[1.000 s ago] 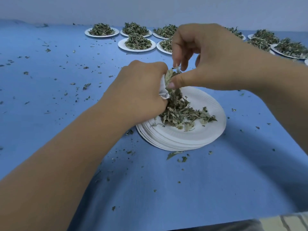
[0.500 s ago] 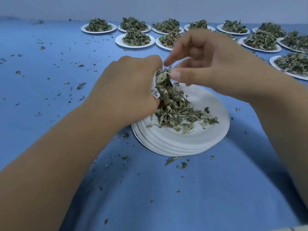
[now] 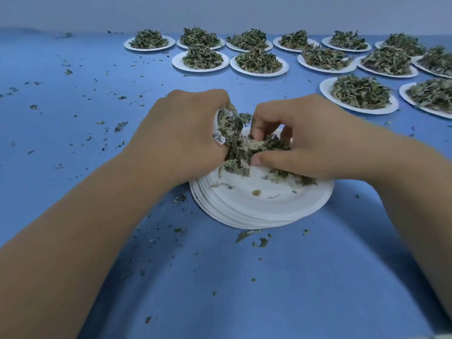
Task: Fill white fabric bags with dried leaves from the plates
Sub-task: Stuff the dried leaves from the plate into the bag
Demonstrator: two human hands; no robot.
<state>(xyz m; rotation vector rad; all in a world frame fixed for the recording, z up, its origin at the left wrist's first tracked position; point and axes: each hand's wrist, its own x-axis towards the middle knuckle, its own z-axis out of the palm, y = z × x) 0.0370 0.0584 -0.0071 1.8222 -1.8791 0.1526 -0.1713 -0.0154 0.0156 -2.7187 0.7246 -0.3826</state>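
Observation:
A stack of white paper plates (image 3: 259, 206) lies in front of me with a pile of dried leaves (image 3: 242, 148) on the top plate. My left hand (image 3: 181, 135) grips a white fabric bag (image 3: 218, 138) at the plate's left side; only a sliver of the bag shows, with leaves sticking out of its mouth. My right hand (image 3: 313, 140) reaches down into the pile, its fingers and thumb curled round a clump of leaves next to the bag's mouth.
Several white plates heaped with dried leaves (image 3: 201, 59) stand in rows at the back and right (image 3: 359, 94). Leaf crumbs are scattered over the blue tablecloth (image 3: 73, 118), some just in front of the plate stack (image 3: 247, 234).
My right hand came down from above the bag's mouth into the pile on the plate and closed on leaves. The left hand kept hold of the bag. The view tilted upward.

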